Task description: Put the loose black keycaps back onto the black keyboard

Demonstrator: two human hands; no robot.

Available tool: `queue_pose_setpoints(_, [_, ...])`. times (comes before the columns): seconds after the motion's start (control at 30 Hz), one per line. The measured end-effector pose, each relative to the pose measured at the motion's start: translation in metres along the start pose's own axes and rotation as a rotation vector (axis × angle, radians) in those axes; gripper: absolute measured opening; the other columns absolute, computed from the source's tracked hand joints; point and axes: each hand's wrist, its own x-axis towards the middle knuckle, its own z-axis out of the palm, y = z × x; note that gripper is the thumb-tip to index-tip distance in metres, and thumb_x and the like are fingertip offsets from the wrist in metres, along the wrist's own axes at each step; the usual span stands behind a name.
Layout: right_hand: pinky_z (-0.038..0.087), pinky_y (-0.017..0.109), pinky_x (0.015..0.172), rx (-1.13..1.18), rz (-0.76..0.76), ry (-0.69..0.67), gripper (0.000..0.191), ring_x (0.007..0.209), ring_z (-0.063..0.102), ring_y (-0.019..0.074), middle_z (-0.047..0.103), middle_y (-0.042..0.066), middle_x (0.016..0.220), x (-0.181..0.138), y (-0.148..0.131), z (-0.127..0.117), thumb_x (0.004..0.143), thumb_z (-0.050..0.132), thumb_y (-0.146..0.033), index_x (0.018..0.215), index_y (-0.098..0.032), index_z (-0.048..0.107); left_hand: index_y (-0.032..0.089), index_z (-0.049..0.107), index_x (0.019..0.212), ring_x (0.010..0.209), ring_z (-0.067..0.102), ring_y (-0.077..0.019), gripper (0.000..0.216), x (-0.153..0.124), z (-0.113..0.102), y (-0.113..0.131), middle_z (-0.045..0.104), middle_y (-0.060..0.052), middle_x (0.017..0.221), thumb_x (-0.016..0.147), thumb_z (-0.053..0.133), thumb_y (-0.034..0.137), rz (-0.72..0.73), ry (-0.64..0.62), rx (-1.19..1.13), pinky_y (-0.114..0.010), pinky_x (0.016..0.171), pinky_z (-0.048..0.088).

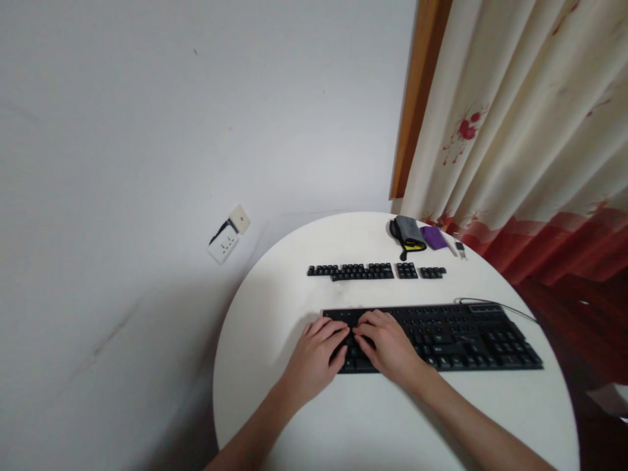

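Both hands (318, 352) curve over a long, key-ridged black keyboard (454, 339).

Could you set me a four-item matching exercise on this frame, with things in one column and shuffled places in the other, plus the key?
Things
1. Long black keyboard
2. Loose square black keycaps
3. Small flat purple item
4. Bare left hand

Places
A. Beside the folded grey fabric item with yellow trim
B. Just left of the bare right hand
C. Partly beneath both hands, on the round white table
D. Set out in groups, beyond the keyboard and short of the grey item

Pairs: 1-C, 2-D, 3-A, 4-B
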Motion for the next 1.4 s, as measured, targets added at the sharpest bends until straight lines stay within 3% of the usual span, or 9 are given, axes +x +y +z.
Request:
queue_pose_setpoints(0.43, [0.041, 0.037, 0.078, -0.188, 0.035, -0.015, 0.016, 0.091, 0.054, 0.0228, 0.063, 0.008, 0.094, -0.003, -0.011, 0.001, 0.092, 0.054, -0.022, 0.089, -0.022, 0.069, 0.022, 0.063, 0.124, 0.123, 0.049, -0.0288, 0.035, -0.012, 0.011, 0.009, 0.062, -0.009, 0.125, 0.089, 0.055, 0.022, -0.040, 0.046, 0.062, -0.049, 0.101, 0.044])
queue_pose_setpoints(0.83, [0.043, 0.037, 0.080, -0.092, 0.015, 0.009, 0.018, 0.092, 0.054, 0.0225, 0.064, 0.008, 0.093, -0.007, -0.006, 0.001, 0.094, 0.053, -0.023, 0.094, -0.021, 0.070, 0.021, 0.059, 0.125, 0.121, 0.051, -0.0254, 0.034, -0.017, 0.026, 0.007, 0.060, -0.008, 0.128, 0.093, 0.049, 0.020, -0.078, 0.135, 0.024, -0.047, 0.105, 0.041])
queue_pose_setpoints(1.07, [0.042, 0.038, 0.084, -0.019, 0.024, 0.028, 0.023, 0.092, 0.056, 0.0214, 0.065, 0.007, 0.097, -0.007, -0.005, -0.001, 0.095, 0.050, -0.022, 0.111, -0.022, 0.067, 0.021, 0.054, 0.131, 0.120, 0.050, -0.0245, 0.038, -0.016, 0.027, 0.008, 0.058, -0.009, 0.130, 0.094, 0.048, 0.021, -0.098, 0.134, 0.027, -0.045, 0.106, 0.039])
queue_pose_setpoints(1.4, [0.041, 0.034, 0.084, -0.095, 0.033, -0.056, 0.023, 0.096, 0.054, 0.0196, 0.063, 0.006, 0.099, -0.007, -0.011, -0.006, 0.096, 0.049, -0.024, 0.099, -0.022, 0.072, 0.022, 0.062, 0.122, 0.119, 0.049, -0.0249, 0.032, -0.015, 0.028, 0.008, 0.057, -0.008, 0.127, 0.093, 0.050, 0.018, -0.091, 0.137, 0.046, -0.046, 0.103, 0.041])
